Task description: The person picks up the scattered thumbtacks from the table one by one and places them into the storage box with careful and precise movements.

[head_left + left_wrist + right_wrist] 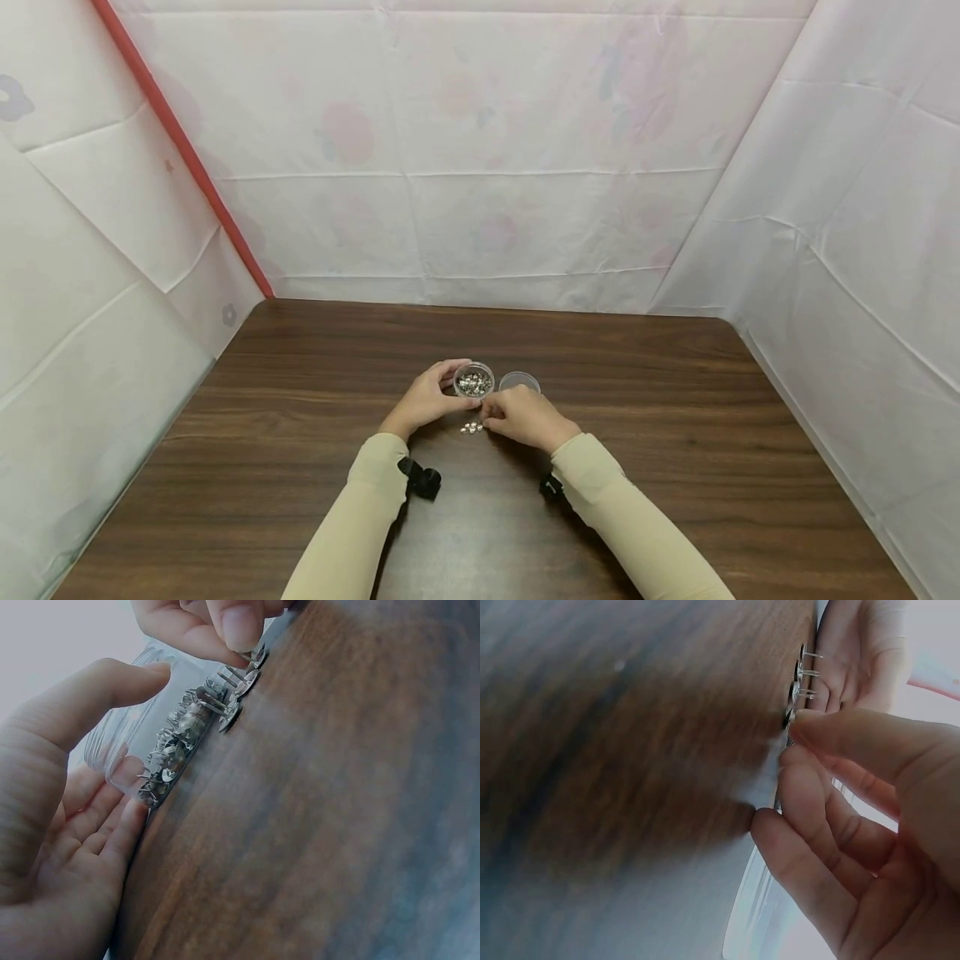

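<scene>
My left hand (426, 402) holds a round clear plastic container (116, 746), its thumb on one side and its fingers on the other. Inside lie many silver thumbtacks (474, 384). A small group of loose thumbtacks (469, 428) rests on the tabletop in front of the container, heads down and pins up in the left wrist view. At the right end of this group, the thumb and forefinger of my right hand (528, 415) pinch one thumbtack (258, 657), low against the table. The fingertips partly hide that tack in the right wrist view.
A round clear lid (521, 379) lies right of the container, partly behind my right hand. Dark wood-grain tabletop (645, 367) stretches around both hands. Pale printed sheets (480, 225) hang behind and at both sides, with a red strip (183, 146) at the left.
</scene>
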Demonstrator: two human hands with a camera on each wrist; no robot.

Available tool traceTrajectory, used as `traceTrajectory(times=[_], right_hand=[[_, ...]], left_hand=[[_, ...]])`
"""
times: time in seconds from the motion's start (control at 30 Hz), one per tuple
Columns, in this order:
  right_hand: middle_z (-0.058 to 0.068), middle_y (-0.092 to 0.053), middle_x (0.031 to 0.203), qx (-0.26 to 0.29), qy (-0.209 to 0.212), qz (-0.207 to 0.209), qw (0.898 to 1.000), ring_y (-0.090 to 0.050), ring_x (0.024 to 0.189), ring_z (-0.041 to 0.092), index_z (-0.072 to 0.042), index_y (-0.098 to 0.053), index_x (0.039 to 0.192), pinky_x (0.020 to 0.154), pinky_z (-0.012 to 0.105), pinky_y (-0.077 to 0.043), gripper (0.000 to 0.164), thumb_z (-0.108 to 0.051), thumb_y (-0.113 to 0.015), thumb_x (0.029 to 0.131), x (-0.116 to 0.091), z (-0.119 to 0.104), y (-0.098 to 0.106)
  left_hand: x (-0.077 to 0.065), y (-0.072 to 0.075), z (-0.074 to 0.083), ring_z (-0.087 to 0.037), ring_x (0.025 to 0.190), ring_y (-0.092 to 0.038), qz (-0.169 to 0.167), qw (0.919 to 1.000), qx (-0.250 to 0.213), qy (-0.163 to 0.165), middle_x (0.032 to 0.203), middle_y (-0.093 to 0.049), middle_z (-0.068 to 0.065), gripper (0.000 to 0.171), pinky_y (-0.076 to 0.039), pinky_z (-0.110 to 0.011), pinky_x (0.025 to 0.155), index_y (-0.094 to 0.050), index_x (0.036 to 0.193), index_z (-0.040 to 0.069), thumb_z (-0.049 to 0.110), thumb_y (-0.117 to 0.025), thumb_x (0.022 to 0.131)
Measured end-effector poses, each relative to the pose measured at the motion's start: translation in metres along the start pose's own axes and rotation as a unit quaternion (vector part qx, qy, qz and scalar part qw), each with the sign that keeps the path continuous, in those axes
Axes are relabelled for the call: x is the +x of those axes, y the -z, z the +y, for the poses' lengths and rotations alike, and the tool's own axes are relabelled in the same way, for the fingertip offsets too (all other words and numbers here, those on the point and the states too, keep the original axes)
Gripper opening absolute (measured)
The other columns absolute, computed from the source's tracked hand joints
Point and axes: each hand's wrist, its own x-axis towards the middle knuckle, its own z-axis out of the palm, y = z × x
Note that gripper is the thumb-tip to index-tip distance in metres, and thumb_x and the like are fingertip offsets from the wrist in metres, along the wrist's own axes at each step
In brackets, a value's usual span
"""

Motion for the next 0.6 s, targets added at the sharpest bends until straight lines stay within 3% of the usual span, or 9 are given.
traceTrajectory(times=[0.33,0.6], right_hand=[[-0.010,-0.059,0.067,0.024,0.002,-0.016,1.000,-0.049,0.055,0.001,-0.019,-0.065,0.082,0.051,0.021,-0.046,0.007,-0.019,-0.064,0.088,-0.0008,0.0020,0.0013],[-0.009,-0.059,0.067,0.064,-0.007,-0.009,0.998,-0.049,0.054,0.003,-0.018,-0.062,0.083,0.050,0.022,-0.046,0.008,-0.019,-0.062,0.090,-0.0020,0.0073,0.0048]], left_hand=[[0.0005,-0.0007,-0.0017,-0.017,0.118,-0.046,0.000,1.0000,0.001,0.010,0.134,-0.046,0.006,0.074,-0.044,-0.044,0.099,-0.049,0.131,0.033,0.050,-0.080,0.066],[0.0004,0.0003,0.0006,-0.018,0.120,-0.044,-0.006,0.9999,-0.010,0.012,0.135,-0.045,0.005,0.077,-0.042,-0.045,0.102,-0.048,0.133,0.029,0.047,-0.081,0.066]])
